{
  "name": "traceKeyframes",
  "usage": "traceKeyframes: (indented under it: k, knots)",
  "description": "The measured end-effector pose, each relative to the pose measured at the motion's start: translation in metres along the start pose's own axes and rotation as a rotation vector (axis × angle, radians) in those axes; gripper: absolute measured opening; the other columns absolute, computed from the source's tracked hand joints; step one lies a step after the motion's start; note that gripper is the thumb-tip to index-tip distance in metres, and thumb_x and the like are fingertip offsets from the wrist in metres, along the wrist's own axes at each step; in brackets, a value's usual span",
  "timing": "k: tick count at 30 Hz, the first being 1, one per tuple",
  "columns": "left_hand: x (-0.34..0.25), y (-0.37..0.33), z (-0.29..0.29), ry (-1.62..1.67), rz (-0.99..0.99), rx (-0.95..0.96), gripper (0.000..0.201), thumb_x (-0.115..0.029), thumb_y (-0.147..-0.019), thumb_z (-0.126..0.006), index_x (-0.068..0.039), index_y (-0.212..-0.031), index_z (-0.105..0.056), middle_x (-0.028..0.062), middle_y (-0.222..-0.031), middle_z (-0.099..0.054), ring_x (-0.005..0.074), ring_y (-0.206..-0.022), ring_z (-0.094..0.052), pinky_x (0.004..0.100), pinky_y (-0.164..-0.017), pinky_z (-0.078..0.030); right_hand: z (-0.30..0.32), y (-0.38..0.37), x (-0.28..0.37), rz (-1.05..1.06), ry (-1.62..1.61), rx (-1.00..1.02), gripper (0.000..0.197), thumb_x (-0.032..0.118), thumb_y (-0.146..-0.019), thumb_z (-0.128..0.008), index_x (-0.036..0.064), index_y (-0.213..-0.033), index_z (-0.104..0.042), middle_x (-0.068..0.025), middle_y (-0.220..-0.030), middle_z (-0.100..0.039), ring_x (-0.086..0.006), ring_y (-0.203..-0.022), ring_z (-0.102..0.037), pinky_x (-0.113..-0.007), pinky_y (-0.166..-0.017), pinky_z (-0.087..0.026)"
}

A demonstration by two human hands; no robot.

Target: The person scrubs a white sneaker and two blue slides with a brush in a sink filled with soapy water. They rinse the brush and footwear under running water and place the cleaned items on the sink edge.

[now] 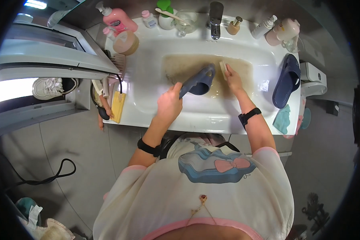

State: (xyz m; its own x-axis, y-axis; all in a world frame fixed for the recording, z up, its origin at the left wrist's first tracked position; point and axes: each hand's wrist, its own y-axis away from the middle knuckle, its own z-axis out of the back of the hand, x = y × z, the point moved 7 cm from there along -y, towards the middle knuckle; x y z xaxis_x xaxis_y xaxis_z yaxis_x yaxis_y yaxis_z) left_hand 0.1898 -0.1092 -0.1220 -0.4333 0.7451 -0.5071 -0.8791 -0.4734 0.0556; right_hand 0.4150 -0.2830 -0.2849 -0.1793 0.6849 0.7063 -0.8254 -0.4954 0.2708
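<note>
Gripping one blue slipper (200,82) by its near end, the left hand (170,103) is closed around it; this slipper is over the brown water (176,63) of one white sink (144,86). The right hand (233,80) has its fingers closed on one small pale block (223,69), whose kind I cannot tell, just beside the slipper. Two black bands (251,115) are worn, one on each wrist. On the right rim lie one second slipper (282,88) and one green cloth (282,120). On the left rim lies one yellow bar (117,107). At the back stands one tap (215,19), with one beige bottle (234,27) at its right.
</note>
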Motion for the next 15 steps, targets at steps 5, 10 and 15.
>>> traceKeyframes:
  k: [5,10,15]
  knots:
    - [0.002,0.001,0.005,0.022,-0.015,-0.062,0.033,-0.001,-0.069,-0.057,-0.01,-0.101,-0.053,0.0168,-0.082,-0.06,0.039,-0.071,-0.058,0.0449,-0.061,-0.046,0.001,0.059,0.132,0.157,0.073,0.144,0.041,0.026,-0.091,-0.044,0.0187,-0.131,-0.043,-0.0243,-0.11,-0.055,-0.041,-0.086,-0.059,-0.046,-0.076,-0.048]
    - [0.01,0.011,-0.007,-0.037,-0.018,0.017,0.037,-0.001,-0.068,-0.058,-0.01,-0.103,-0.052,0.0159,-0.085,-0.06,0.0381,-0.072,-0.059,0.044,-0.061,-0.047,-0.001,0.085,0.147,0.236,0.314,0.041,0.041,0.024,-0.09,-0.046,0.0185,-0.13,-0.044,-0.0267,-0.092,-0.057,-0.0415,-0.077,-0.059,-0.048,-0.071,-0.048]
    - [0.006,0.025,-0.014,-0.003,-0.057,-0.021,0.04,0.003,-0.066,-0.058,-0.008,-0.104,-0.051,0.0124,-0.094,-0.061,0.0351,-0.076,-0.06,0.0415,-0.063,-0.049,-0.002,0.016,0.056,0.115,0.012,-0.043,0.042,0.02,-0.09,-0.047,0.0164,-0.132,-0.043,-0.024,-0.099,-0.059,-0.0368,-0.086,-0.059,-0.042,-0.081,-0.046]
